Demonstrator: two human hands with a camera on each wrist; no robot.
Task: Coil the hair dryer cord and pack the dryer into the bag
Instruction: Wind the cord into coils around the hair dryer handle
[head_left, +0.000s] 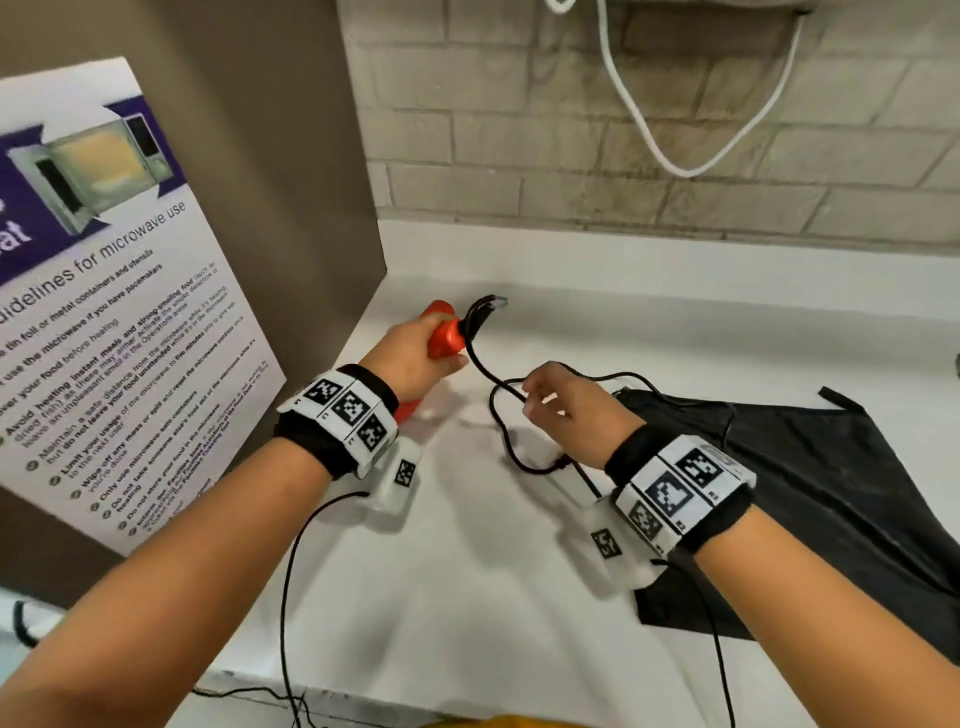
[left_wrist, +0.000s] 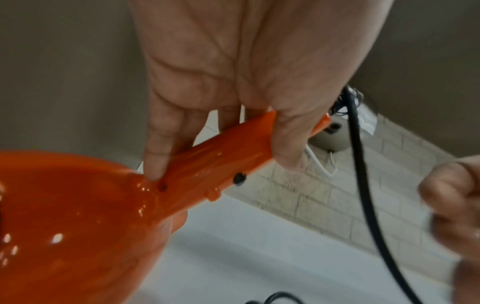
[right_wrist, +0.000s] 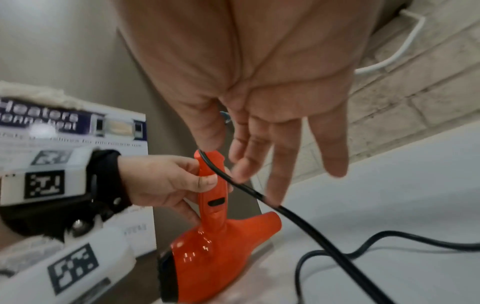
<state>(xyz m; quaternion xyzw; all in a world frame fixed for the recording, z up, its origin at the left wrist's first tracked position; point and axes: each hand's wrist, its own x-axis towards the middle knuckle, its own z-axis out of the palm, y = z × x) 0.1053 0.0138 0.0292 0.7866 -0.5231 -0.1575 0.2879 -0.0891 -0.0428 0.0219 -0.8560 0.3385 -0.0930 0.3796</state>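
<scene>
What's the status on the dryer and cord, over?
Left hand holds dryer. Right hand pinches cord. Cord loose on counter, trailing onto bag. Bag lies flat, dryer not in.

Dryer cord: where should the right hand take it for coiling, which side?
Probably the straight run of cord hanging off the dryer handle's end, from the right. That stretch is lifted off the counter, so fingers can close round it; the left hand fills the handle's other side.

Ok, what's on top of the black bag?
A thin black cord crosses the black bag's far left corner. The right wristband and forearm hide its left edge; its inside isn't visible.
</scene>
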